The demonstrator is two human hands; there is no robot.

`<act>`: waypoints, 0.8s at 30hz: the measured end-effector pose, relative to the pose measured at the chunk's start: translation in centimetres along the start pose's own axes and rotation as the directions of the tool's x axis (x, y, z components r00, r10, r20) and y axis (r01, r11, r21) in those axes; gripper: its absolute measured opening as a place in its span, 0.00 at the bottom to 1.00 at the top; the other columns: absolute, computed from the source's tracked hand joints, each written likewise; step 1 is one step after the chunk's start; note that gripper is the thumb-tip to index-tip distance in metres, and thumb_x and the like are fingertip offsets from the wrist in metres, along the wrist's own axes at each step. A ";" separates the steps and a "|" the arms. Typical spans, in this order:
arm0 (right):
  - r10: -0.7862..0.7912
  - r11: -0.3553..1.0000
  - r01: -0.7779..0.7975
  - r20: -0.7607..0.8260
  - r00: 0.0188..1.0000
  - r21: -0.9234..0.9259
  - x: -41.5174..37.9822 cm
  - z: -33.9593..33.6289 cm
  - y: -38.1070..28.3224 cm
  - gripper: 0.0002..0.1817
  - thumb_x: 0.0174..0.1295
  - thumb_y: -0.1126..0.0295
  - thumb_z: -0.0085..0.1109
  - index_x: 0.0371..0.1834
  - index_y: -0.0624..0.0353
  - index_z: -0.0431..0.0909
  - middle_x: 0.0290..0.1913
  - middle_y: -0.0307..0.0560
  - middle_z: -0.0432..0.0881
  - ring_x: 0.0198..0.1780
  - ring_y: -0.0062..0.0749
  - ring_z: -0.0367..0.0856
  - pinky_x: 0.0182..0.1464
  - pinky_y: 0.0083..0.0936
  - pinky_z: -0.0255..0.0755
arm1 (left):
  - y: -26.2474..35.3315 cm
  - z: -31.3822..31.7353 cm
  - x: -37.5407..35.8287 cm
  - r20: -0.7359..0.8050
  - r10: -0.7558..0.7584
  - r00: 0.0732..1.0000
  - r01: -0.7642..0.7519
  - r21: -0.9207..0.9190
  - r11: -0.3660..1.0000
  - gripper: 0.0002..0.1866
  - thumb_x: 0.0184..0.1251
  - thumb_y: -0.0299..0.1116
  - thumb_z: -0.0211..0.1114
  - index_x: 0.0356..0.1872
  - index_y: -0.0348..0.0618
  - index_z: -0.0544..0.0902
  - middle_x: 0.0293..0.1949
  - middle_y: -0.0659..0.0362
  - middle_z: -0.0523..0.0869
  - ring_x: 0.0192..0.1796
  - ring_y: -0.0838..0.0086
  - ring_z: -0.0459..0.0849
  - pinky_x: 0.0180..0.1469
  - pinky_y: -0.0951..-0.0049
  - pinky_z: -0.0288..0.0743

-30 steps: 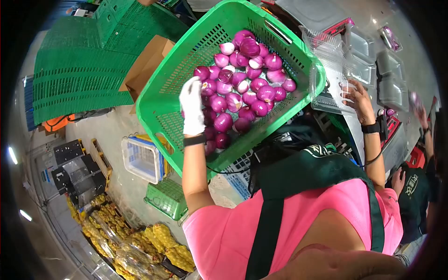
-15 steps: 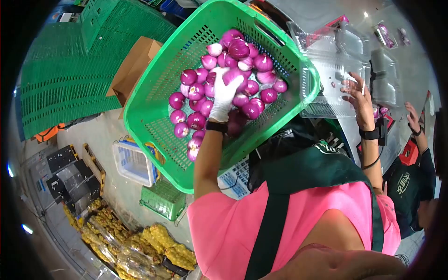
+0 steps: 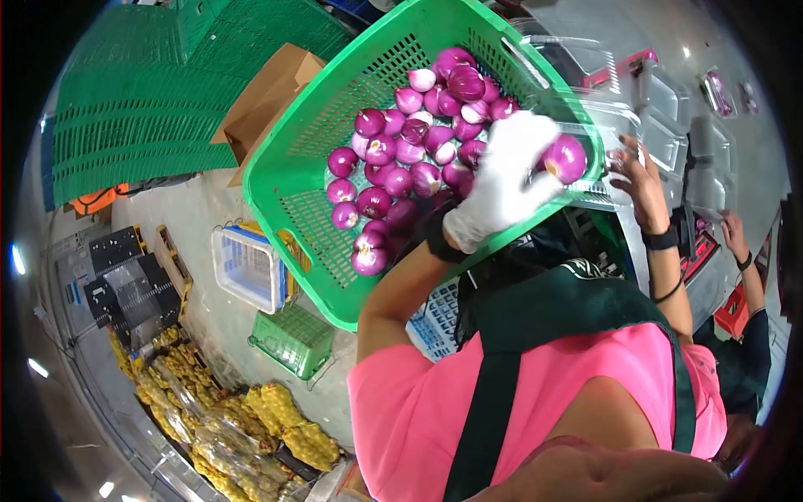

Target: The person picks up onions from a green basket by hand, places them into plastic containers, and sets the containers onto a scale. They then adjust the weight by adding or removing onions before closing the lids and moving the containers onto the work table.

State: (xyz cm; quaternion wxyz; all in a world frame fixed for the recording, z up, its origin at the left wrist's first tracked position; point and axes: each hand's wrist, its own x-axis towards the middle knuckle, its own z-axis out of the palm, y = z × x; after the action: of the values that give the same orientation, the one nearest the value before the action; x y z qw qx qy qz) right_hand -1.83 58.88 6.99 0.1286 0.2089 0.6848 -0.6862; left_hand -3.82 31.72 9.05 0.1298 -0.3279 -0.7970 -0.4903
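Observation:
My left hand (image 3: 506,180), in a white glove and blurred by motion, is closed around a red onion (image 3: 565,159) over the right side of the green basket (image 3: 276,180). Inside the basket lie many more peeled red onions (image 3: 427,178), glossy purple with a few pale ones. My right hand (image 3: 640,180) is bare, its fingers apart and slightly bent. Its fingertips overlap the edge of a clear plastic container (image 3: 606,125) beside the basket.
More clear containers (image 3: 711,163) stand on the metal table at the right. A co-worker's hand (image 3: 736,238) reaches in there. Stacked green crates (image 3: 142,125) and a cardboard box (image 3: 272,96) are at left. A white crate (image 3: 244,266), green crate (image 3: 293,339) and yellow sacks (image 3: 293,427) sit below.
My left hand has come up out of the onion pile and moved right with an onion. My right hand has hardly moved. The view has shifted slightly.

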 end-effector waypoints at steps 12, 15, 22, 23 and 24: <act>0.032 0.984 -0.007 -0.136 0.990 0.181 -3.2 -4.0 3.0 0.27 0.60 0.67 0.45 0.64 0.57 0.62 0.51 0.46 0.77 0.47 0.27 0.77 0.46 0.24 0.70 | -15.4 3.7 -17.2 0.390 -0.428 0.816 0.408 0.135 0.903 0.31 0.39 0.31 0.72 0.52 0.45 0.76 0.55 0.48 0.74 0.59 0.54 0.72 0.60 0.59 0.69; 0.024 0.980 0.007 -0.158 0.987 0.196 -4.0 -4.6 3.3 0.26 0.59 0.67 0.46 0.64 0.57 0.62 0.51 0.45 0.77 0.47 0.26 0.77 0.46 0.23 0.70 | -16.6 -0.9 -15.7 0.232 -0.638 0.734 0.679 -0.262 0.686 0.26 0.43 0.33 0.73 0.47 0.40 0.77 0.49 0.48 0.78 0.55 0.57 0.76 0.58 0.61 0.71; -0.008 0.978 0.033 -0.117 0.993 0.207 -4.6 -4.7 4.5 0.28 0.60 0.64 0.48 0.65 0.57 0.62 0.51 0.44 0.77 0.48 0.26 0.76 0.47 0.22 0.69 | -14.7 -13.6 -11.8 0.065 -0.879 0.473 -0.023 -0.996 -0.086 0.14 0.69 0.42 0.54 0.32 0.41 0.76 0.42 0.46 0.81 0.52 0.46 0.76 0.54 0.43 0.71; -0.012 0.978 0.033 -0.101 0.995 0.206 -4.5 -4.7 4.6 0.28 0.60 0.64 0.49 0.65 0.57 0.62 0.51 0.44 0.77 0.48 0.26 0.76 0.47 0.22 0.69 | -14.4 -14.4 -12.2 0.005 -0.877 0.481 0.068 -0.997 0.031 0.14 0.67 0.41 0.56 0.33 0.40 0.77 0.40 0.46 0.81 0.49 0.52 0.79 0.55 0.50 0.73; -0.029 0.974 0.040 -0.053 0.998 0.222 -4.4 -4.6 4.6 0.28 0.60 0.64 0.48 0.65 0.56 0.62 0.51 0.43 0.77 0.48 0.26 0.76 0.47 0.22 0.69 | -14.3 -15.3 -12.4 0.035 -0.883 0.467 0.221 -0.972 0.079 0.12 0.67 0.40 0.55 0.34 0.40 0.78 0.39 0.47 0.82 0.46 0.56 0.80 0.53 0.55 0.74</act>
State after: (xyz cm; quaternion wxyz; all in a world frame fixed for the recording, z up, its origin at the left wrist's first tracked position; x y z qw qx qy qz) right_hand 4.69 62.78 5.10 0.0754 0.2267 0.6100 -0.7555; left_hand -5.54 9.23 -0.02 -0.0475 0.1926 -0.3637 -0.9102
